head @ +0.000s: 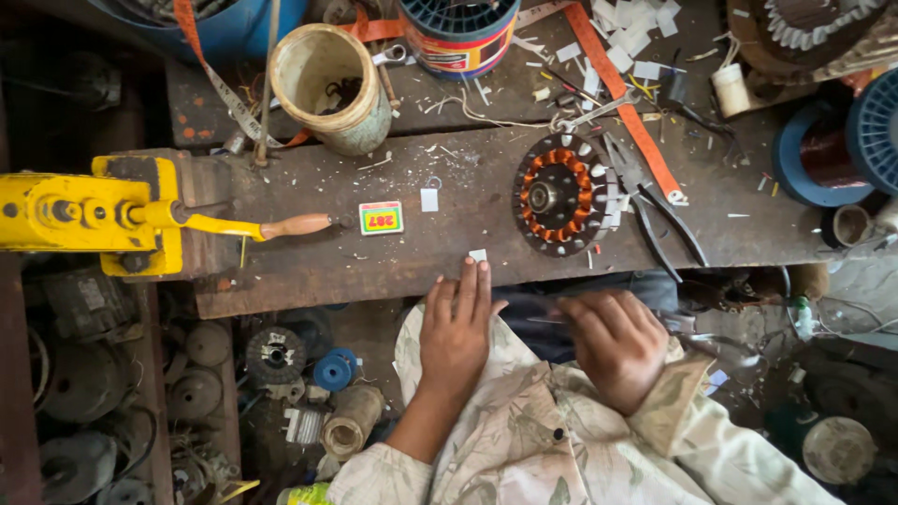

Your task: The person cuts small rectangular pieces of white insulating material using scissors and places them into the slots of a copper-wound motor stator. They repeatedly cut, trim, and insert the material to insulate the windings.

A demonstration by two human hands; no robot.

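My left hand (456,325) lies flat at the near edge of the dark wooden workbench (309,271), fingers together, with the fingertips touching a small white paper slip (478,254). My right hand (610,344) rests in my lap just below the bench edge, fingers curled; whether it holds anything I cannot tell. A round motor stator (559,194) with orange copper windings and white paper inserts lies on the bench above and between both hands.
A yellow hand-cranked winder (103,213) with a wooden handle sits at the left. Black pliers (669,224), an orange strap (625,98), a cream tub (329,86), a blue wire spool (828,150) and paper scraps lie behind. Motor parts fill the floor at left.
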